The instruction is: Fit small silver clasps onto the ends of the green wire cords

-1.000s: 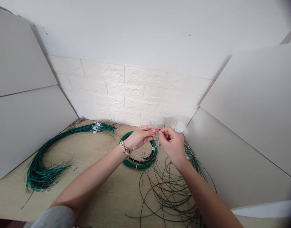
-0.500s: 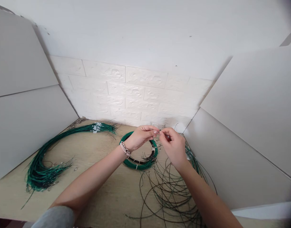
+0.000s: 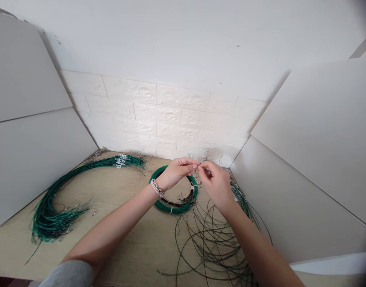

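Note:
My left hand [image 3: 178,172], with a bracelet [image 3: 157,188] at the wrist, pinches something tiny between thumb and forefinger. Its fingertips meet those of my right hand [image 3: 218,185], also closed in a pinch. A short, thin dark piece [image 3: 209,172], perhaps a wire end, shows inside the right hand's grip; its full shape is hidden by the fingers. Below my left hand lies a round coil of green and black wire [image 3: 159,206], bound with white ties. Loose dark green wires [image 3: 207,235] spread in loops under my right forearm.
A long curved bundle of green wires [image 3: 48,205] lies on the left of the wooden table [image 3: 123,239], with white tags [image 3: 121,160] near its far end. Grey panels rise at left [image 3: 36,159] and right [image 3: 305,191]. A white brick-patterned wall [image 3: 168,115] closes the back.
My fingertips have drawn slightly closer together, with the right hand shifted a little left. Both hands keep their pinch, and the wires on the table lie as before.

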A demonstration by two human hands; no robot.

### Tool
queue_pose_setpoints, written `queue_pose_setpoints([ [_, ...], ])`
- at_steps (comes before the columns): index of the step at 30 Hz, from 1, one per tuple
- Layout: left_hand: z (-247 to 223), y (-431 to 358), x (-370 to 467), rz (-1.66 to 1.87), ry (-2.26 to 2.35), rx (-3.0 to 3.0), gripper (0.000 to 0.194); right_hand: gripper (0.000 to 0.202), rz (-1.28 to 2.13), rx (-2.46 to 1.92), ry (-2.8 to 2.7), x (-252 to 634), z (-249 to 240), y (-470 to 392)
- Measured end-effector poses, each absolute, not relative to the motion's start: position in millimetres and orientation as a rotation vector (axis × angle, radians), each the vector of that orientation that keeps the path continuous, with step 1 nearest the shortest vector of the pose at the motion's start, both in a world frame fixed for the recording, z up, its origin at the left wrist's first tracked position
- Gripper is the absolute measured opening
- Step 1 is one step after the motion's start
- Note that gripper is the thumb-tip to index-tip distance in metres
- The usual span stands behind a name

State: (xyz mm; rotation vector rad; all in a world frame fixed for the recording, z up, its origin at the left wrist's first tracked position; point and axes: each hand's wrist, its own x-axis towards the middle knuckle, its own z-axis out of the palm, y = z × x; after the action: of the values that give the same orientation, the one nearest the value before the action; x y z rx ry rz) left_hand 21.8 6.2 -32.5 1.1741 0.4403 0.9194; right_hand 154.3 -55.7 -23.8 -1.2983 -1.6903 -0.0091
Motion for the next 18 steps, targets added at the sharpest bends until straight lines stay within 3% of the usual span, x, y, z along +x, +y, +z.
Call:
queue_pose_setpoints([
  [10,-30.6,5.5,21.6,0.949,0.378,1.215,0.027,0.013,0.135,-1.279,-1.651,152.2,-22.6,-57.3],
  [18,-34.5,8.2,22.4,0.986,0.460,1.377,0.019,0.010,0.231,-1.288,-1.620,154.9,-21.9,-55.3],
])
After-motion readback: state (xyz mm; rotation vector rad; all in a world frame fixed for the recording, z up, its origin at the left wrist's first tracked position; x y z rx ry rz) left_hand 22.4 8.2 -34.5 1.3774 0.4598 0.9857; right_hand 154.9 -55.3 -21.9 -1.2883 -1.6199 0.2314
